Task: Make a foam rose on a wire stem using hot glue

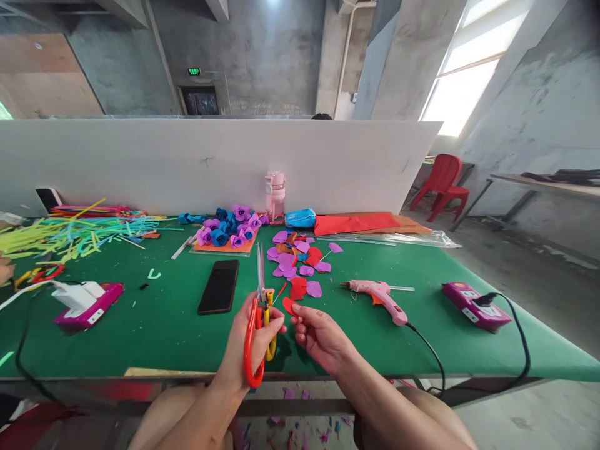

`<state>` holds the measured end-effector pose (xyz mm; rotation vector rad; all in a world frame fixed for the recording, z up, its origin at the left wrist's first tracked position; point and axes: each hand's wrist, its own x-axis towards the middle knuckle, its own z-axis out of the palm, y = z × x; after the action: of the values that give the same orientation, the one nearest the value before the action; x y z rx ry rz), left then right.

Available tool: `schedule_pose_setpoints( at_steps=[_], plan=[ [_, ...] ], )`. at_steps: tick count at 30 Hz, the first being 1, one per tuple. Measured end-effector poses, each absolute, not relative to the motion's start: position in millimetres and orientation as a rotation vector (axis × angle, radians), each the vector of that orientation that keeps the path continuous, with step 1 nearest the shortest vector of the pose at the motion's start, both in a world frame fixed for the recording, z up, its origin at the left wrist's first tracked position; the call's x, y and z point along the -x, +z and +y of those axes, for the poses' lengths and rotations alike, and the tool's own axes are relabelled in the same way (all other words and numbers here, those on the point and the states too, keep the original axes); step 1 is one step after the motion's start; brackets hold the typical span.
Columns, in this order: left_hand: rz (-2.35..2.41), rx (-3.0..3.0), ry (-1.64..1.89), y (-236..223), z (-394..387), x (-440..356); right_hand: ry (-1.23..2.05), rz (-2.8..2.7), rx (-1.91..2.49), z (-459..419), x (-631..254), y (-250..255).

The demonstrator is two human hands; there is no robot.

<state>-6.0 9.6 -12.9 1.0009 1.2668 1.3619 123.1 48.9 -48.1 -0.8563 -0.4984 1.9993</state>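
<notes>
My left hand (237, 334) is closed around scissors (253, 353) with one red and one yellow handle, their blades pointing up and away from me. Between the thumb and fingers of my right hand (325, 340) a small red paper petal (289, 307) is pinched, just right of the scissors. A thin red-tipped stick (280, 290) shows between my hands. Just beyond them lies a loose pile of purple petals (287, 259) mixed with red, blue and brown ones. A red petal piece (298, 288) is at its near edge.
Paper roses (241, 214) sit on an orange sheet, with a black phone (219, 286) nearer me. To the right are a pink glue gun (379, 294) and a power strip (474, 306). A pink bottle (275, 194) stands by the white partition (210, 156). Another person's hand (5, 270) is far left.
</notes>
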Motion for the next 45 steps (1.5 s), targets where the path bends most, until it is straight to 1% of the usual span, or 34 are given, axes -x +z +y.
schedule_pose_setpoints(
  at_steps=[9,20,40,45],
  plan=[
    [1.222,-0.957,1.361,-18,11,8,1.941,-0.71,0.843,40,-118,-48],
    [1.21,-0.971,1.374,-27,12,9,1.986,-0.68,0.827,43,-120,-49],
    [1.18,-0.999,1.381,-26,9,10,2.038,-0.699,0.834,40,-117,-49],
    [1.31,-1.128,1.327,-24,12,16,1.992,-0.563,0.841,49,-122,-49]
  ],
)
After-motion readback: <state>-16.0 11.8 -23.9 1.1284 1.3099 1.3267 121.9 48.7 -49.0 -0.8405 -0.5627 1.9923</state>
